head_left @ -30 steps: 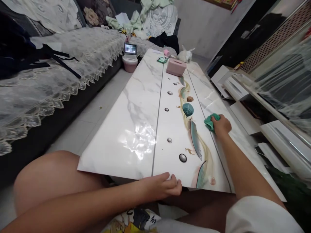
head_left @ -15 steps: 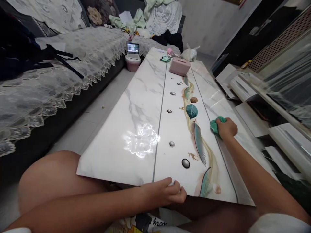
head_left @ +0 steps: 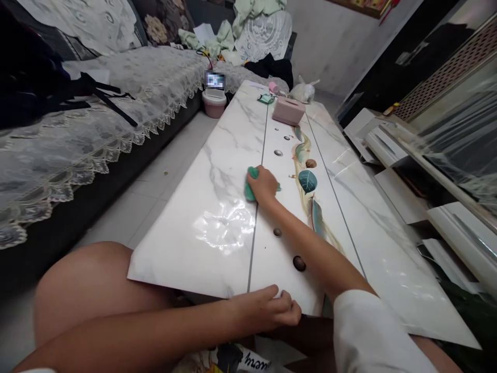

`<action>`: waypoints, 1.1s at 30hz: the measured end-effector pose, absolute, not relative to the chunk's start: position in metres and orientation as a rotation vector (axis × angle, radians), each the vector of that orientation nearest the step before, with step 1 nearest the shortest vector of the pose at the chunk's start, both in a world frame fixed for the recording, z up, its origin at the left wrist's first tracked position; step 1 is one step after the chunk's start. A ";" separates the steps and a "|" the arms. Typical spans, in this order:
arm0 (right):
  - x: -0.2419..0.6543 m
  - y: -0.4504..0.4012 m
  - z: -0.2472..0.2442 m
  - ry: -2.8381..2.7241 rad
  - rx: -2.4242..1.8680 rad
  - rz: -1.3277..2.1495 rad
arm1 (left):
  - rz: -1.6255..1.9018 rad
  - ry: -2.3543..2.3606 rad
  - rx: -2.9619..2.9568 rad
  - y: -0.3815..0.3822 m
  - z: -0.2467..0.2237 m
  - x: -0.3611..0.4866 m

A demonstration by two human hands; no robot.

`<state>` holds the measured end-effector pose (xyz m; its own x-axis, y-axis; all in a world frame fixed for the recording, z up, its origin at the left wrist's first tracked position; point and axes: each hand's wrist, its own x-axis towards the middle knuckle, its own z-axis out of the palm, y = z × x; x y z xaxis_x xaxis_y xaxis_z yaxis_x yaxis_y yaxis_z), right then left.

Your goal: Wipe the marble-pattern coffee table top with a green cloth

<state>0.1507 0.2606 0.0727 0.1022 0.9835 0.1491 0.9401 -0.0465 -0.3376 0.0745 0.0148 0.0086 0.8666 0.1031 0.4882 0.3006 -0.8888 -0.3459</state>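
Observation:
A long white marble-patterned table (head_left: 186,243) with grey lines and a leaf design runs away from me. My right hand (head_left: 264,185) presses a crumpled green cloth (head_left: 250,191) on the tabletop, across the left grey line, its fingers closed on the cloth. At the near edge of the table rests my left hand (head_left: 272,309), its fingers curled loosely and apart, with nothing visible in them. Light reflects off the surface between the right hand and the near left corner.
Toward the far end stand a pink box (head_left: 288,111), a green packet (head_left: 266,98) and a plastic bag (head_left: 303,90). A lace-covered sofa (head_left: 147,83) lines the left, beside a pink bucket (head_left: 214,104) with a screen on it. Shelves (head_left: 404,191) stand on the right.
My right hand has moved left with the green cloth, from the right grey line across to the left one. My left hand has stayed at the near edge.

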 end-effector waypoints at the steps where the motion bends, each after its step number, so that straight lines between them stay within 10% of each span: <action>1: 0.129 0.257 0.074 -1.956 -1.985 0.207 | -0.656 -0.298 -2.614 0.015 0.007 0.075; 18: -0.020 0.174 0.073 -2.675 -1.127 0.454 | -0.613 -0.191 -2.623 0.013 0.000 0.073; 33: 0.248 0.276 0.076 -1.961 -2.153 -0.008 | -0.489 -0.211 -2.601 0.012 0.016 0.063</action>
